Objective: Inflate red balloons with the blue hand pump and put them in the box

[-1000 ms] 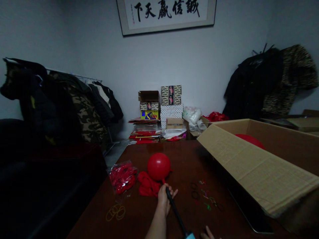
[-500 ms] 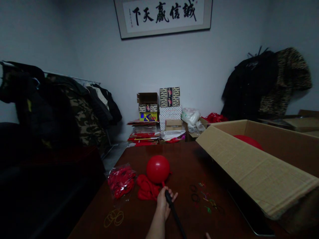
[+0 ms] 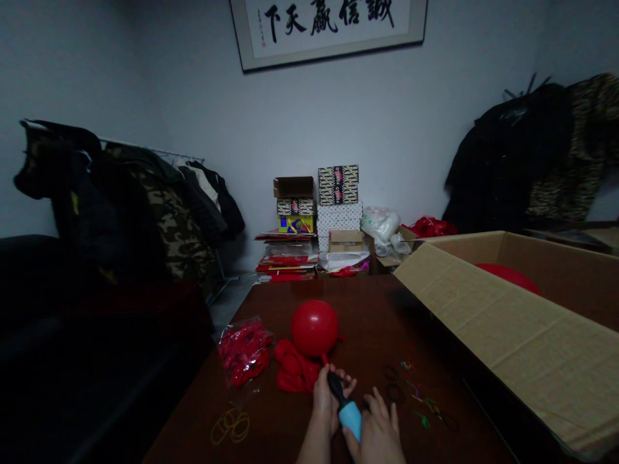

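Note:
A round red balloon (image 3: 314,328) is partly inflated above the table, its neck running down to the black nozzle of a hand pump (image 3: 350,416) with a light blue barrel. My left hand (image 3: 326,396) is closed around the balloon's neck and the pump's nozzle. On the blue barrel lies my right hand (image 3: 378,428), its thumb across the near end and its fingers along the right side. Limp red balloons (image 3: 293,370) rest just left of the inflated one. Farther left is a clear bag of red balloons (image 3: 244,352).
Yellowish rubber bands (image 3: 230,426) lie at the table's left front. Dark hair ties and small coloured bands (image 3: 422,420) are scattered on the right. A large open cardboard box (image 3: 503,335) with a red balloon (image 3: 510,278) inside stands right. Stacked boxes (image 3: 339,225) are behind the table.
My right hand has come up from the bottom edge onto the pump. The blue barrel now shows where a long dark shaft was. The view has shifted slightly left.

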The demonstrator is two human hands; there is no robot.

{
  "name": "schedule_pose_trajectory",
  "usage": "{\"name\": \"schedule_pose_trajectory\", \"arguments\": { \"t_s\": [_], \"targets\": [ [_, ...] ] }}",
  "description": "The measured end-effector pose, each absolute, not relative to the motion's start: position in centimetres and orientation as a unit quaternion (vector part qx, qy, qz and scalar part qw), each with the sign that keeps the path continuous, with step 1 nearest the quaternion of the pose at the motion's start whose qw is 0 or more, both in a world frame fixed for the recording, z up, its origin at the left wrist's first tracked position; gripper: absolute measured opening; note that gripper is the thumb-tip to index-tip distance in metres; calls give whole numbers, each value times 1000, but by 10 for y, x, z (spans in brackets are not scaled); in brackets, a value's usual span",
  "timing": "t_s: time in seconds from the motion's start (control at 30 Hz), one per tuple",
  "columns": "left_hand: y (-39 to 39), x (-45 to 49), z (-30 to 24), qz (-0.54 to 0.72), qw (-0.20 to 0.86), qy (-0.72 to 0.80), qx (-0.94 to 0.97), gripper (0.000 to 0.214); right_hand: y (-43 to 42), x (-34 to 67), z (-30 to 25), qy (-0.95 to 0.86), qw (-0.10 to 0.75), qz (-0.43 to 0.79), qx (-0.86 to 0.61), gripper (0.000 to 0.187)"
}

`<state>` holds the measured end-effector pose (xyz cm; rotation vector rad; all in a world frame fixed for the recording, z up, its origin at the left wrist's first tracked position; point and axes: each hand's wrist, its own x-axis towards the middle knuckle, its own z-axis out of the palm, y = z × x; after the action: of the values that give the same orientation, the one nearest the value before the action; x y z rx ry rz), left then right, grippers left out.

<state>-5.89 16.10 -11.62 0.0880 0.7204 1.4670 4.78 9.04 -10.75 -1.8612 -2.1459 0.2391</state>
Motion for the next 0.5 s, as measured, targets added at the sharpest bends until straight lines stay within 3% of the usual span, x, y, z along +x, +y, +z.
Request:
{"name": "schedule_pose_trajectory", "arguments": {
  "t_s": [0.5],
  "targets": [
    [163, -57, -124, 663, 671, 325, 68, 23, 79, 48, -115, -743, 144, 57, -651, 47]
  ]
}}
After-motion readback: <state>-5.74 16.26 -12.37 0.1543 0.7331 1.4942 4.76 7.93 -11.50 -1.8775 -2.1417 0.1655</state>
